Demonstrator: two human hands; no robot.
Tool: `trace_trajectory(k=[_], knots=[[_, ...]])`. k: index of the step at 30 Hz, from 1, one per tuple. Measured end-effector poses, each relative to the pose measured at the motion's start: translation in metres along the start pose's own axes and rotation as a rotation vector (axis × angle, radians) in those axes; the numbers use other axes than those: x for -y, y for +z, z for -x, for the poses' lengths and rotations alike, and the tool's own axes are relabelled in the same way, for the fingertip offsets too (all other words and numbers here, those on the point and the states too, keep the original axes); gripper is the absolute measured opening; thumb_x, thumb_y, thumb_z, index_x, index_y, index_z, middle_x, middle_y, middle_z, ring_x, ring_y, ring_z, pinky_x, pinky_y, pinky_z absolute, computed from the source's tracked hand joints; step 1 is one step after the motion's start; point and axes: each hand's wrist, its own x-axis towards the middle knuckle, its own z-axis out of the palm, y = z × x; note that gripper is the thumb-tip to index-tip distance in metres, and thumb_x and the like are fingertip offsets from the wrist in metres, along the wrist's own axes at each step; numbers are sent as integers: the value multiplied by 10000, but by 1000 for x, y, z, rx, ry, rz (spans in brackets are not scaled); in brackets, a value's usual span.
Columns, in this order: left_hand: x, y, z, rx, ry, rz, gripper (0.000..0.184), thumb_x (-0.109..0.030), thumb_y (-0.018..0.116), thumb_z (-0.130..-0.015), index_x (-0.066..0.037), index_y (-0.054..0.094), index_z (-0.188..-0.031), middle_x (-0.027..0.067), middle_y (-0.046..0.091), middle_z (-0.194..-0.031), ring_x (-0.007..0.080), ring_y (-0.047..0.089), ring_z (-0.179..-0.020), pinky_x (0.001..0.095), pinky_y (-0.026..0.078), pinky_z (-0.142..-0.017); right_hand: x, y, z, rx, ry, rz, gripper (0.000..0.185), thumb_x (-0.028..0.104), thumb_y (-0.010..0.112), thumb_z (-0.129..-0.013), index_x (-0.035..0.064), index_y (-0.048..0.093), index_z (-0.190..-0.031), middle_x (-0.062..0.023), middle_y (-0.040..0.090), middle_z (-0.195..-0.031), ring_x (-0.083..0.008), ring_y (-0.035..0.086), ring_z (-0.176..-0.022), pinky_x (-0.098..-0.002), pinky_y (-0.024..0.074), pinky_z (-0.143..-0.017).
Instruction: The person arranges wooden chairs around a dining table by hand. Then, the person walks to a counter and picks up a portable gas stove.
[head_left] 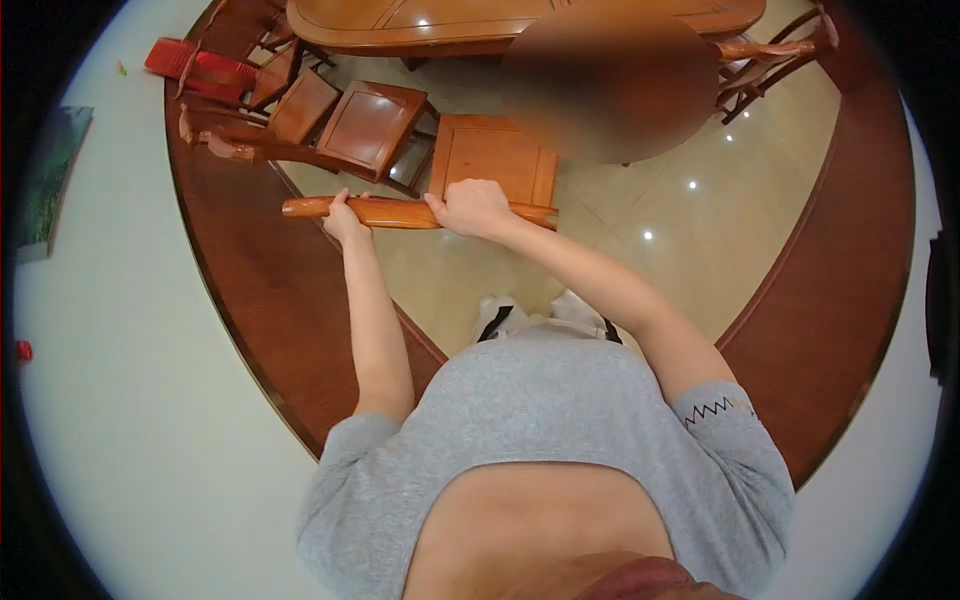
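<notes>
A wooden chair (505,160) stands in front of me, its seat beyond the reddish-brown top rail (400,213) of its backrest. My left hand (346,217) is closed around this rail toward its left end. Right of the middle, my right hand (473,207) wraps over the same rail from above, its fingers mostly hidden on the far side. The chair's legs are largely out of sight below the seat and rail.
Other wooden chairs (370,128) stand at the left, close beside this one. A large wooden table (400,25) lies beyond, partly hidden by a round blurred patch. Something red (203,72) is at the far left. Another chair (765,60) stands right, on glossy tiles (690,220).
</notes>
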Motion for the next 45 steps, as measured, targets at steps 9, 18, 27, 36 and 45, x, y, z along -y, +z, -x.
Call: trace_trajectory(k=[9,18,27,36,45], knots=[[4,-7,-14,2,73,-41,148,64,610,-807,115,520,-912,173,562,-866,303,609,-681,413,632,-616,-41,-11,34,-13,-324,53,561,433,481,-930,-73,544,-1162,-233,643,-989,-362,640,-934,-443,511,-803],[0,-18,-26,18,3,-62,172,20,665,-798,83,541,-899,160,580,-837,347,650,-718,421,614,-669,-87,-31,78,-78,-455,243,699,336,674,-802,-22,416,-1344,-180,588,-1086,-320,596,-975,-403,504,-772],[-10,-34,-20,-262,252,-761,438,-175,773,-742,78,554,-1025,172,611,-945,351,647,-807,440,545,-749,-178,-154,66,-99,-404,7,423,443,582,-895,24,635,-917,-161,649,-881,-326,631,-871,-434,506,-752],[-11,64,43,-546,509,-2019,517,-449,711,-779,-78,588,-1118,205,604,-1099,396,589,-1044,500,502,-842,-366,-375,34,-733,-204,152,222,71,632,-808,57,653,-1028,-105,660,-1055,-277,606,-1024,-388,494,-879],[100,391,223,1046,535,-881,320,-197,687,-882,-29,620,-1146,71,665,-1022,142,623,-914,287,503,-807,-500,-379,-20,-335,333,485,568,150,593,-727,96,540,-1290,-118,565,-1311,-295,499,-1243,-536,277,-1107]])
